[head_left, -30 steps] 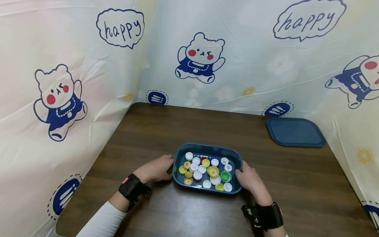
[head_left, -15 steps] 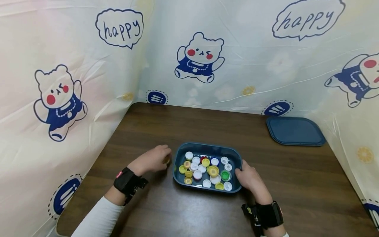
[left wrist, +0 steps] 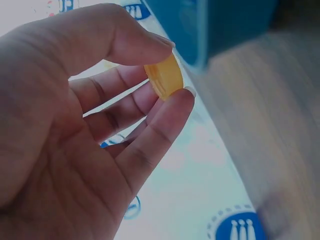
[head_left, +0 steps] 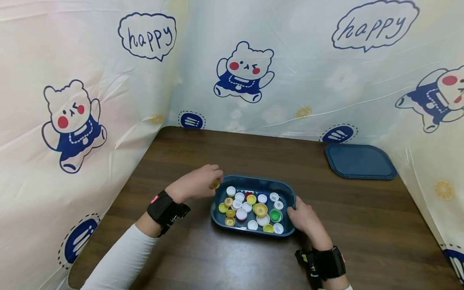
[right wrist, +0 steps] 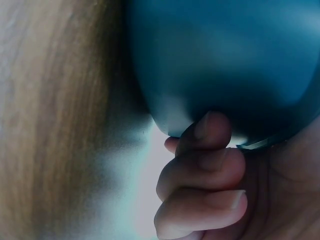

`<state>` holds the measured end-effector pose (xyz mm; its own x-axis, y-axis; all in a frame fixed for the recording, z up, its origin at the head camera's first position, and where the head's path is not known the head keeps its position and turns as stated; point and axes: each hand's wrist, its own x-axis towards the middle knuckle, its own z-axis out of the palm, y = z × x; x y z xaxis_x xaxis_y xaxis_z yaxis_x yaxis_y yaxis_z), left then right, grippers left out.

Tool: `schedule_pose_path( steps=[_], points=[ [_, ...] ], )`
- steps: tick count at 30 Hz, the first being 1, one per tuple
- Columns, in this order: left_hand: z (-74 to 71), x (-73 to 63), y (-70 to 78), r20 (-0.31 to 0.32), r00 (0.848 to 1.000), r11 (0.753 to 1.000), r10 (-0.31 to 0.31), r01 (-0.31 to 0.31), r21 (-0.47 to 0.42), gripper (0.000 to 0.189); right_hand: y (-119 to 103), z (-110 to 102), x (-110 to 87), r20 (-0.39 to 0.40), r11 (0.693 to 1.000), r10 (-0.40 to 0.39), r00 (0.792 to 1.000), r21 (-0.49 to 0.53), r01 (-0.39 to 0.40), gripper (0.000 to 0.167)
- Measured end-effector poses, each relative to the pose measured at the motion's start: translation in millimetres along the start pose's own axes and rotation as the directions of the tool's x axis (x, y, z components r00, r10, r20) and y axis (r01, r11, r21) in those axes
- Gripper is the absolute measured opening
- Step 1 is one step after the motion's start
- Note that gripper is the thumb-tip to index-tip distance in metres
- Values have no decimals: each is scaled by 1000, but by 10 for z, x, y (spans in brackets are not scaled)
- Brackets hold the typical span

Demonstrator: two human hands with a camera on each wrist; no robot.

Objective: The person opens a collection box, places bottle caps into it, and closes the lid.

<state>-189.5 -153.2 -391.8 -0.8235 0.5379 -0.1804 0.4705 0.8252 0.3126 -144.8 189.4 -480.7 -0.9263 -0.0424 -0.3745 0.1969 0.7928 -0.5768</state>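
Between thumb and fingertip my left hand (head_left: 197,183) pinches a yellow bottle cap (left wrist: 167,77), seen edge-on in the left wrist view. That hand is raised just beside the upper left corner of a dark blue tray (head_left: 253,233). My right hand (head_left: 308,219) grips the tray's right end, thumb over the rim and the other fingers (right wrist: 200,170) curled at its outer side. Inside the tray lie several bottle caps, among them a green cap (head_left: 275,215), a large yellow cap (head_left: 260,210) and a white cap (head_left: 230,191).
A flat dark blue lid (head_left: 362,161) lies at the far right of the brown wooden table (head_left: 224,155). Behind the table and along both sides hangs a pale printed curtain (head_left: 290,60).
My left hand has left the tray's left side, lifted, then moved up and right to the tray's corner with the yellow bottle cap. The right hand has stayed on the tray.
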Motion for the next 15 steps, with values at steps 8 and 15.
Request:
schedule_pose_path(
  steps=[8, 15],
  points=[
    [60, 207, 243, 46, 993, 994, 106, -107, 13, 22, 10, 13, 1, -9, 1000, 10, 1000, -1, -10, 44],
    [138, 340, 364, 89, 987, 990, 137, -138, 8, 25, 9, 2, -5, -7, 1000, 12, 1000, 5, -11, 48]
  ],
)
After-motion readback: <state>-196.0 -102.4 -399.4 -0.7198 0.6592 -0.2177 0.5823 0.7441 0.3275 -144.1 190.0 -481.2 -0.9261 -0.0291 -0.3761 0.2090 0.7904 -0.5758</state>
